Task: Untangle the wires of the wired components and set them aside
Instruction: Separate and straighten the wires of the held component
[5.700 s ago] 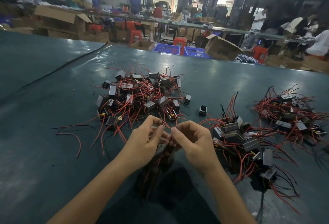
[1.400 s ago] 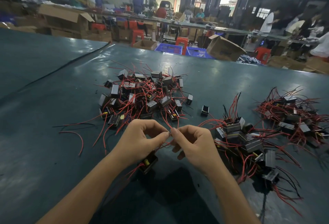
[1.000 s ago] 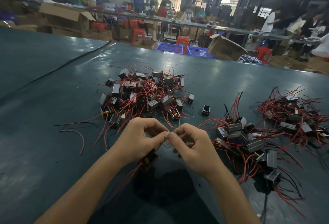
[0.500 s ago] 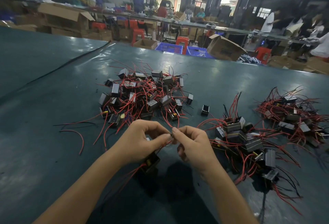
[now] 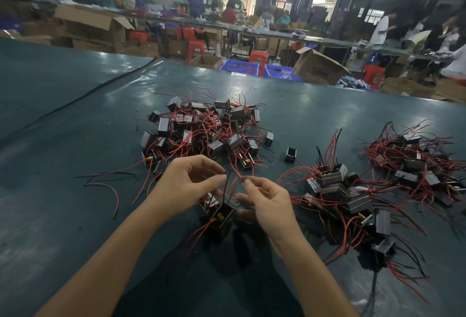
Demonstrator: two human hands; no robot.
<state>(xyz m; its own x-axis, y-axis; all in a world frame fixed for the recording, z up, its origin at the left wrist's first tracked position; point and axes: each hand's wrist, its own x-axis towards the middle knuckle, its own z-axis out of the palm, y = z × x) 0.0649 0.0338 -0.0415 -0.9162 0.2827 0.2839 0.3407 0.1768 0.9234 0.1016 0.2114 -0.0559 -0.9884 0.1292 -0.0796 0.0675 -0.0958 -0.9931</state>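
Fingers (image 5: 219, 179) of the left hand (image 5: 185, 185) pinch the black wire (image 5: 225, 187), the right hand (image 5: 268, 207) pinches the red wire (image 5: 237, 176); the component (image 5: 219, 216) hangs below, nearer the left.

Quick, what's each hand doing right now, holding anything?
The left hand pinches the black wire of a component.
The right hand pinches a red wire.

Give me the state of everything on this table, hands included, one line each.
left hand, pinching a black wire.
right hand, pinching a red wire.
held component, below the hands, wires held apart.
centre pile, tangled.
right pile, tangled.
far right pile, tangled.
lone component, lying apart from the piles.
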